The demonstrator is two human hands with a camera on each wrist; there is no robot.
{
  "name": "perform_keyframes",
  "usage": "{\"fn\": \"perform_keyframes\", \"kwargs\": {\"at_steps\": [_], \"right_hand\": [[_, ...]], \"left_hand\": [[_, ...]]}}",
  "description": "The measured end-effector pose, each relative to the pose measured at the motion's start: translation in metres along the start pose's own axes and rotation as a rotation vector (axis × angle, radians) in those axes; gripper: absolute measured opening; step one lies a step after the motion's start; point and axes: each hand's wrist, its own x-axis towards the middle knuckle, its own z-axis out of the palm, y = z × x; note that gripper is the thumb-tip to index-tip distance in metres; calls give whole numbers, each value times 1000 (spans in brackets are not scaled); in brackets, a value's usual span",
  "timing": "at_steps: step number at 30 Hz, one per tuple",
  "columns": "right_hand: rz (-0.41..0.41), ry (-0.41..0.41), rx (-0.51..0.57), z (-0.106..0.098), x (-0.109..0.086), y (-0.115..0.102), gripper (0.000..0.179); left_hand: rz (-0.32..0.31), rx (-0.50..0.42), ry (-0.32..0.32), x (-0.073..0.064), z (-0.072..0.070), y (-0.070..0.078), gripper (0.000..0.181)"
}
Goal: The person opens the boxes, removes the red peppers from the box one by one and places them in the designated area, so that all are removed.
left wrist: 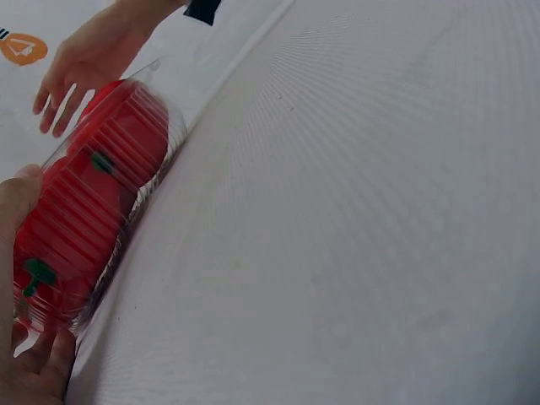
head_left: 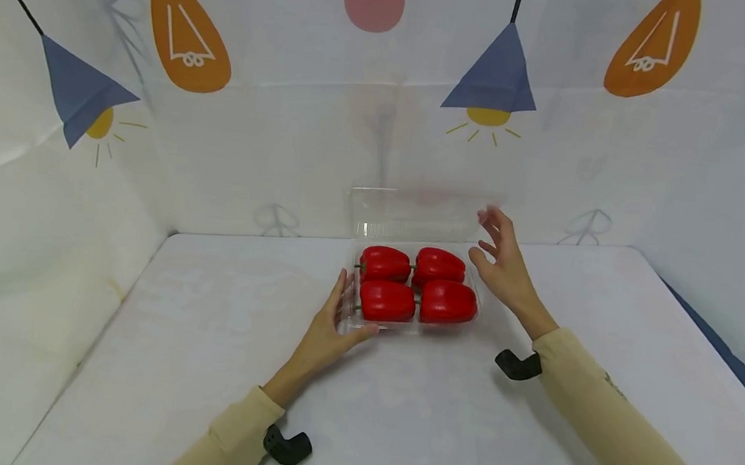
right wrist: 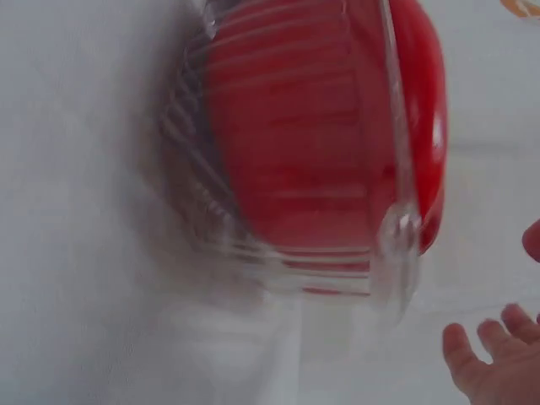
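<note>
Head view: clear container (head_left: 404,327) of red peppers (head_left: 388,302), left end in grip of left hand (head_left: 329,332); right hand (head_left: 504,265), grip wide, near raised lid (head_left: 407,215); brace container; handle lid lightly.

The head view looks forward and down from above, far enough back to take in the white cloth-covered table (head_left: 235,353), the white fabric backdrop (head_left: 273,150) printed with lamps, and both bare hands, the left (head_left: 326,330) and the right (head_left: 505,266). The left wrist view sits low and near, steeply tilted, looking across at the ribbed side of the clear plastic container (head_left: 414,328) of glossy red peppers (head_left: 387,302). The right wrist view is nearest, turned on its side and slightly blurred; it faces the container's wall, with table to frame left and backdrop to frame right. All three share the container and right hand; head and left wrist share both hands.
</note>
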Motion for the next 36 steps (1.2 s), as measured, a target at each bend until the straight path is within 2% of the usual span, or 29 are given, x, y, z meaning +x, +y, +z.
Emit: {"fn": "perform_keyframes", "kwargs": {"at_steps": [3,8,11,18,23,31,36], "right_hand": [[50,-57,-16,0,5,18,74],[130,-129,-24,0,13,30,78],[167,-144,-21,1,17,33,77],[241,-168,62,1,22,36,73],[304,-192,70,2,22,35,71],[326,-163,59,2,21,39,67],[281,-111,16,2,18,38,64]], "left_hand": [[-7,8,-4,0,1,-1,105],[-9,9,-5,0,1,-3,104],[-8,8,-8,1,1,-2,104],[-15,6,-7,2,0,-1,105],[-1,11,1,1,0,-3,105],[5,18,6,2,1,-5,105],[10,15,5,3,1,-6,105]]}}
